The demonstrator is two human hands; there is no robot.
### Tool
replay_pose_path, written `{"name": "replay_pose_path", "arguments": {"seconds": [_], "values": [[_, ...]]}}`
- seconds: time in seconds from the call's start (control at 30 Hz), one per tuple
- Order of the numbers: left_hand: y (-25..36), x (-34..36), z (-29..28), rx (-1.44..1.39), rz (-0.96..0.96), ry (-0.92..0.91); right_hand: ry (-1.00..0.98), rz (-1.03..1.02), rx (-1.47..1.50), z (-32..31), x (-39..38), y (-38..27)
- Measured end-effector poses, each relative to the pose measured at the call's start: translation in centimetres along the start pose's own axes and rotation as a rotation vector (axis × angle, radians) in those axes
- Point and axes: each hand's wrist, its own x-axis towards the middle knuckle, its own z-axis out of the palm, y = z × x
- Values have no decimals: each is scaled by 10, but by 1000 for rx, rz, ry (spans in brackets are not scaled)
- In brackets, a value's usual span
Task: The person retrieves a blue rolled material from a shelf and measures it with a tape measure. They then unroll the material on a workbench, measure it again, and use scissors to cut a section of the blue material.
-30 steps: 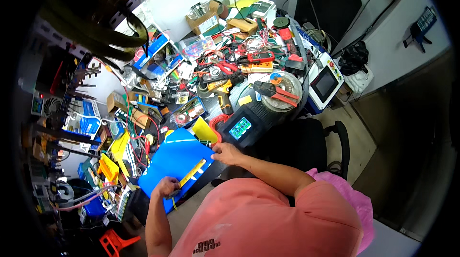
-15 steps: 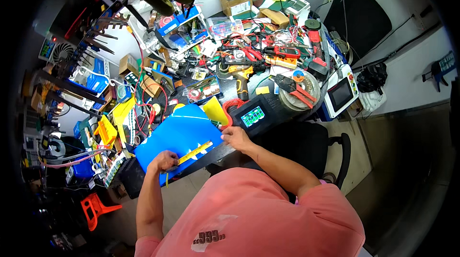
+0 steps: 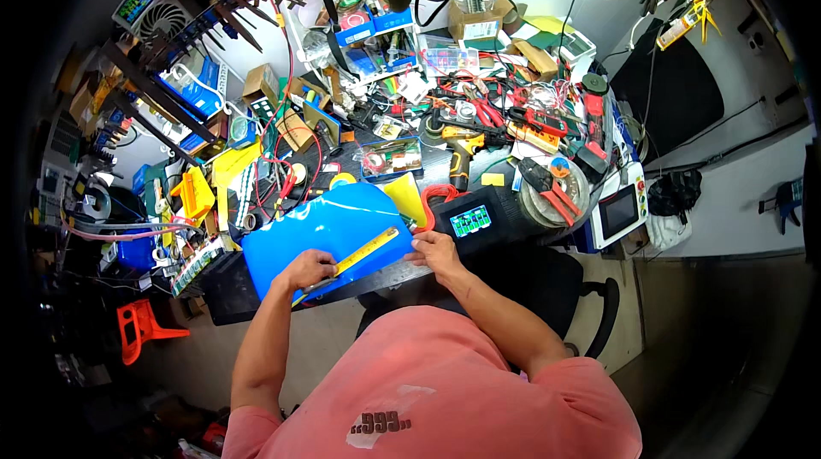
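A glossy blue sheet [image 3: 282, 245] lies along the front edge of the cluttered workbench. My left hand [image 3: 308, 270] is closed around a tape measure over the sheet's lower part. Its yellow blade [image 3: 368, 252] runs out slantwise across the blue surface toward the sheet's right corner. At that corner my right hand [image 3: 437, 254] has its fingers bent together on the sheet's edge, just beyond the blade's end. Exactly how the fingertips grip there is hard to see. A yellow piece [image 3: 404, 199] sits behind the sheet, beside a coil of red wire [image 3: 438, 195].
A black box with a lit display [image 3: 470, 221] stands right of my right hand. Behind are a yellow-black cordless drill [image 3: 462, 158], red-handled cutters [image 3: 560, 202] on a spool, and heaps of tools and wires. A black chair [image 3: 534, 284] stands close at the bench's right front.
The whole view has shifted, moving the bench right in the picture. Both hands keep their places at the tape measure and the sheet's corner; the blue sheet appears slightly more bowed.
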Motion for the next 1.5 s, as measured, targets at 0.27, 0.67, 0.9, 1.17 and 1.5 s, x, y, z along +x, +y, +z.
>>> {"name": "replay_pose_path", "arguments": {"seconds": [0.27,0.67,0.9,1.17,1.5], "values": [[33,21,10,159,65,-42,127,-266,-358,8,-1,4],[27,28,11,92,-34,-59,45,-273,-205,9,-4,3],[34,27,13,123,-98,-48,46,-259,-164,10,-2,7],[54,23,5,115,-118,-137,131,-301,-177,8,-2,9],[54,14,3,38,-205,-195,68,-397,-95,2,0,12]]}}
